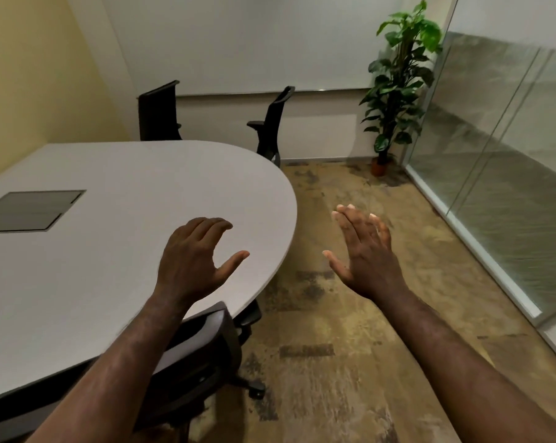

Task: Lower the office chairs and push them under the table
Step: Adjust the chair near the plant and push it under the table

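Note:
A grey oval table (116, 276) fills the left half of the view. A black office chair (206, 353) stands tucked against its near edge, its backrest just below my left forearm. Two more black chairs stand at the far side: one (158, 113) behind the table's far edge, another (273, 123) at the far right corner, turned sideways. My left hand (196, 260) hovers over the table's right end, fingers curled apart, holding nothing. My right hand (363, 254) is spread flat above the carpet to the right of the table, touching nothing.
A potted plant (398, 84) stands in the far right corner. A frosted glass wall (494, 171) runs along the right side. Brown patterned carpet (350, 362) lies between table and glass. A grey cable hatch (30, 209) is set in the tabletop.

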